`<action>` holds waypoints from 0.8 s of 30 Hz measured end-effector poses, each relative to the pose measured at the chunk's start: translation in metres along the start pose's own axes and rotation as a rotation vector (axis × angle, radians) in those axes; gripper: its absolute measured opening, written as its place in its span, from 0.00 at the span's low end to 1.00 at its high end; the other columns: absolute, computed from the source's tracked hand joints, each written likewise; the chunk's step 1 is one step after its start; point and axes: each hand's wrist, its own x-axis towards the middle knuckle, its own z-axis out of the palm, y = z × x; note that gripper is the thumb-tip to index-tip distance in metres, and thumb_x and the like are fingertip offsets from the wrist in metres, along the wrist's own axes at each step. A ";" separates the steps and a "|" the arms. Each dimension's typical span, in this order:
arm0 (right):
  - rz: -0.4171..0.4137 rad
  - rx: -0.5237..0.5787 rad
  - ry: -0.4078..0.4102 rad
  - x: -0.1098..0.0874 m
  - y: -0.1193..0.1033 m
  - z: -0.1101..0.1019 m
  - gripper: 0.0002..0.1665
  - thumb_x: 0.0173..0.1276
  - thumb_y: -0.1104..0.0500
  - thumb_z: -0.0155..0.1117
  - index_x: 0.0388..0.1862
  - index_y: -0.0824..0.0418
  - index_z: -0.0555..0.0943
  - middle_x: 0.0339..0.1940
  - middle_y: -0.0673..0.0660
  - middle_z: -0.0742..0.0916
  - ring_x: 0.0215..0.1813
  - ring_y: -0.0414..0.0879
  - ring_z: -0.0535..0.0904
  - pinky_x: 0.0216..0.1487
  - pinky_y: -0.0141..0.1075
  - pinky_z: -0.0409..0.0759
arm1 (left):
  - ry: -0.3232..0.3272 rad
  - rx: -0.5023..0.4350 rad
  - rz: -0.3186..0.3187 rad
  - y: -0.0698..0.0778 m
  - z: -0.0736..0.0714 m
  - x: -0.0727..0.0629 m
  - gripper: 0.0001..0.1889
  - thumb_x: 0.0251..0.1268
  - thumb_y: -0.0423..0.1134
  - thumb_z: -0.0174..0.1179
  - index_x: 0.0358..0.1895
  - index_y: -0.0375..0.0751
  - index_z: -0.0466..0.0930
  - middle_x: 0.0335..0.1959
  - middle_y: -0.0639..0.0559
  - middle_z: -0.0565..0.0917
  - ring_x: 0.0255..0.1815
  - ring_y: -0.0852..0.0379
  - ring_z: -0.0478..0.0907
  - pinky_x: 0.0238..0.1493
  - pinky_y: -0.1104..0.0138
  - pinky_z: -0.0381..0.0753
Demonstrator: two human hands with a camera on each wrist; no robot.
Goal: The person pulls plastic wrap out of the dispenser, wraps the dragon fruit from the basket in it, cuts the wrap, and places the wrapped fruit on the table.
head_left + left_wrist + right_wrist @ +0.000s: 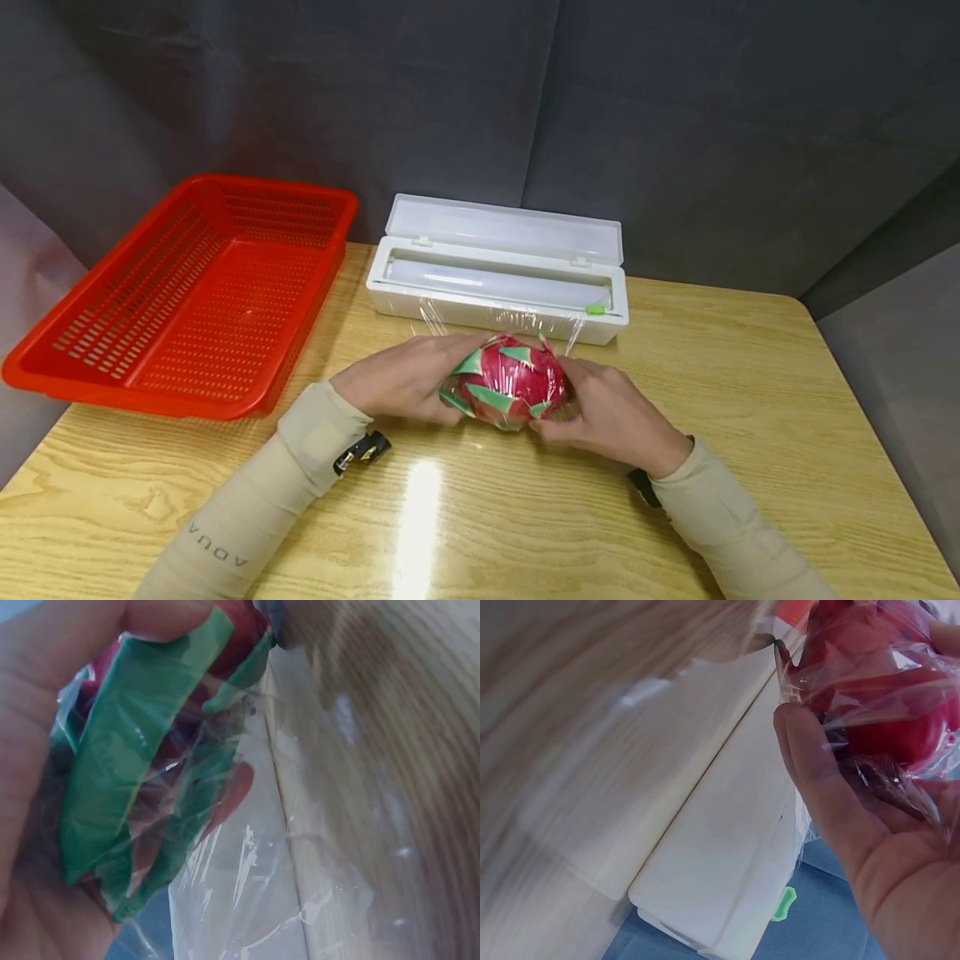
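Observation:
A red dragon fruit [514, 375] with green scales is covered in clear plastic wrap, in front of a white wrap dispenser. From its left side my left hand [408, 375] grips it; my right hand [603, 408] holds the other side. In the left wrist view, green scales [142, 742] show under crinkled film next to the thumb. The right wrist view shows the film [885, 697] bunched over the fruit against the curled fingers. A strip of film stretches from the fruit back to the dispenser [495, 312].
The dispenser's lid [506, 229] stands open, with a roll of film [495, 282] inside and a green slider [595, 309] at its front right edge. A red plastic basket [225, 308] stands at the left. Dark cloth [675, 142] hangs behind the wooden table [750, 400].

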 end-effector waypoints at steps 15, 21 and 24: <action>-0.016 0.000 0.013 -0.001 -0.002 -0.001 0.38 0.53 0.44 0.77 0.57 0.66 0.82 0.40 0.53 0.90 0.31 0.38 0.79 0.37 0.28 0.85 | 0.008 -0.015 0.048 -0.002 0.000 -0.001 0.49 0.49 0.42 0.72 0.79 0.52 0.60 0.62 0.60 0.82 0.52 0.63 0.81 0.58 0.68 0.85; -0.016 -0.004 0.004 -0.001 -0.002 -0.002 0.34 0.52 0.45 0.77 0.53 0.64 0.83 0.34 0.49 0.88 0.28 0.36 0.74 0.32 0.25 0.79 | -0.010 -0.041 0.031 -0.001 0.000 -0.002 0.49 0.50 0.44 0.75 0.78 0.54 0.61 0.61 0.61 0.82 0.53 0.65 0.81 0.58 0.69 0.84; -0.017 0.001 0.004 -0.001 -0.002 -0.002 0.32 0.52 0.46 0.77 0.52 0.63 0.83 0.31 0.47 0.86 0.26 0.35 0.72 0.29 0.24 0.77 | -0.017 -0.054 0.019 -0.001 -0.001 -0.002 0.50 0.49 0.45 0.76 0.78 0.55 0.61 0.62 0.62 0.82 0.54 0.65 0.80 0.59 0.69 0.84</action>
